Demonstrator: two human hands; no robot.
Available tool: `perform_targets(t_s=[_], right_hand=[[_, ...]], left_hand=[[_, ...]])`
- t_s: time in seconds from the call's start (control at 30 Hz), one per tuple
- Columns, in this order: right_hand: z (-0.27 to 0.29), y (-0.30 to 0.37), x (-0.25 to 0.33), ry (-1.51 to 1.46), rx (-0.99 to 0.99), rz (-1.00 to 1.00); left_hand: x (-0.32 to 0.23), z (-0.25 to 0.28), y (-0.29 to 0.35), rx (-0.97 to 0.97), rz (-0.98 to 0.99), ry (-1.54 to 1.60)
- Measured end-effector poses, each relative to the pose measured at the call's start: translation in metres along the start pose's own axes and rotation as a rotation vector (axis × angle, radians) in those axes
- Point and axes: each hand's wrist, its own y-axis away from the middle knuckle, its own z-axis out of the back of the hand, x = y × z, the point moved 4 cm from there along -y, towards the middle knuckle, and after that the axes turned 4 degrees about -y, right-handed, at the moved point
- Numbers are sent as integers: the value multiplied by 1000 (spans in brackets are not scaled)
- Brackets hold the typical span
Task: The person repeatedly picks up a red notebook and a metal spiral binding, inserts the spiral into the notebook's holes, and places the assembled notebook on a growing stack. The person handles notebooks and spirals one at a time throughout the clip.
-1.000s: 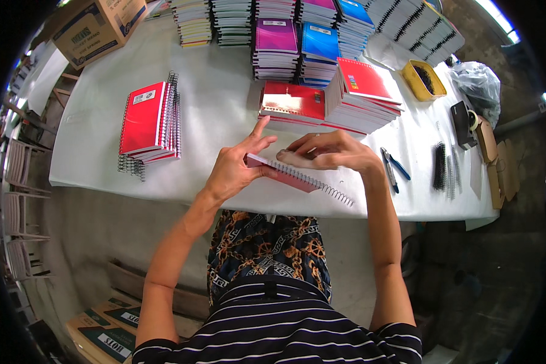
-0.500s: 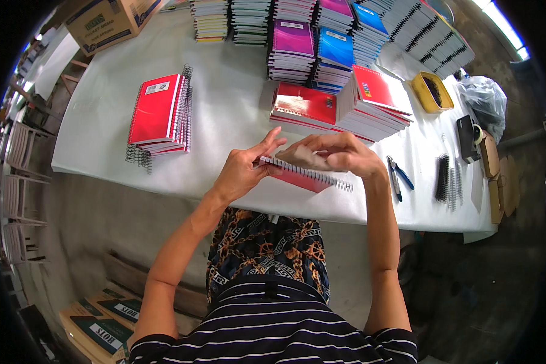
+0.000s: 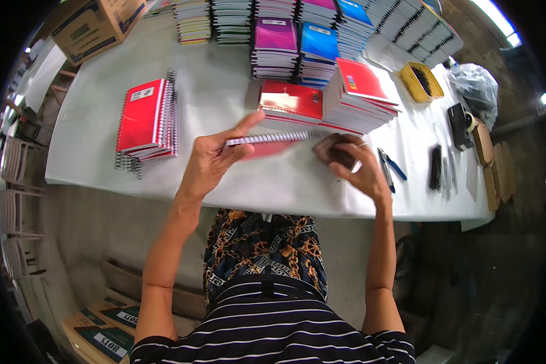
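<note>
Left hand (image 3: 215, 155) clamped on left end of red notebook (image 3: 267, 150), above table (image 3: 79, 139); spiral coil (image 3: 273, 138) apparently through most of spine. Right hand (image 3: 364, 167) at brown pad (image 3: 326, 148), blurred, grip cannot tell. Left notebook pile (image 3: 141, 118) coiled; tall red stack (image 3: 361, 91) apparently uncoiled.

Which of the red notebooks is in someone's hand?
The red notebook gripped by the left hand, spiral edge upward; the other red notebooks lie in stacks on the table.
</note>
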Motion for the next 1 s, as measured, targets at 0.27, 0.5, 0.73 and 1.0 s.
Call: perform_targets(t_s=[0.27,0.5,0.73,1.0], right_hand=[[42,71,-74,770,-310,-382],[9,77,-21,261,-439,-277],[-61,75,93,115,-249,224],[-59,66,99,157,-226,295]], left_hand=[[34,-69,40,187,-310,-1223],[32,-72,44,-65,-262,-1365],[25,-71,46,-135,-178,-1231],[17,-72,43,-96,-156,-1242]])
